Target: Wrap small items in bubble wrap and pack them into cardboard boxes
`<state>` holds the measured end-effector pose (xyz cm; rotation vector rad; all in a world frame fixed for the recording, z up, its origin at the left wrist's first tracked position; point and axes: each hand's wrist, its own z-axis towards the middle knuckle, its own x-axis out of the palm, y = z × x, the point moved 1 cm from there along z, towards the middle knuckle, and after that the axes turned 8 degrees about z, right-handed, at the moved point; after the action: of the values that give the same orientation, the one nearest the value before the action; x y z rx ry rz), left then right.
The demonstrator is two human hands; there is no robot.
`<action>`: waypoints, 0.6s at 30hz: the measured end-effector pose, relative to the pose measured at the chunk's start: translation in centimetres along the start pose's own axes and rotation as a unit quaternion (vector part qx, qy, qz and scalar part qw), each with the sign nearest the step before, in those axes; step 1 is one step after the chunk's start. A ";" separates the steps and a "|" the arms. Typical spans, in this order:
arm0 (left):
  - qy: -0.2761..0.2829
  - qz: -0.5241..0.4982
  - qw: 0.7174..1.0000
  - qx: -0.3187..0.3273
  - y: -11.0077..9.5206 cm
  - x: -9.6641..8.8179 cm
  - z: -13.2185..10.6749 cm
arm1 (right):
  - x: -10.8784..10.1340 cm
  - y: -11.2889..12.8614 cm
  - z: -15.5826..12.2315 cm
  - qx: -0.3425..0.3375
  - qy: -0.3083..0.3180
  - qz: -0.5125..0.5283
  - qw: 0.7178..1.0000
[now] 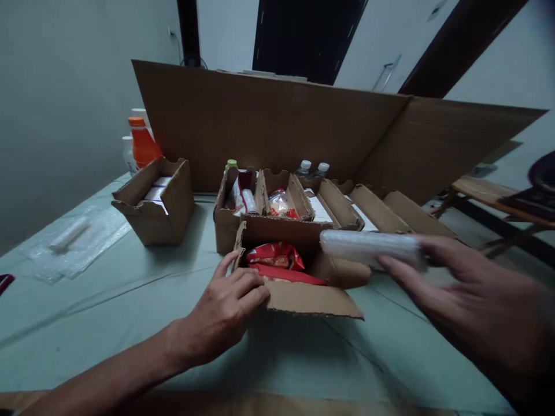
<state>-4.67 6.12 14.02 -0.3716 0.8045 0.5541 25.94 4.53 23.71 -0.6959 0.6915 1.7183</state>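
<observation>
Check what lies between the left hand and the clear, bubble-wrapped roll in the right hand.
Head view: an open brown cardboard box, with shiny red packaging inside, lies between left hand and roll.

My left hand (232, 303) grips a box (312, 299) holding red packs (277, 254). My right hand (477, 294) holds a wrapped bundle (368, 245) nearby.

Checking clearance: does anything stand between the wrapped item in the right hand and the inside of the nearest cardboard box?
Nothing visible stands between the wrapped item and the box; its near flap is folded outward. Red packaging lies inside, taking up room, and the left hand is at the near left corner.
</observation>
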 end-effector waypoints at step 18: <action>-0.013 -0.027 0.999 -0.015 0.8 0.9 0.0 | 12.4 5.7 4.8 0.010 0.460 -0.152 0.875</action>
<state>-4.65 7.01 13.26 -0.4130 0.7597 0.5194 17.14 14.57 18.12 -1.5506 1.1592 1.0179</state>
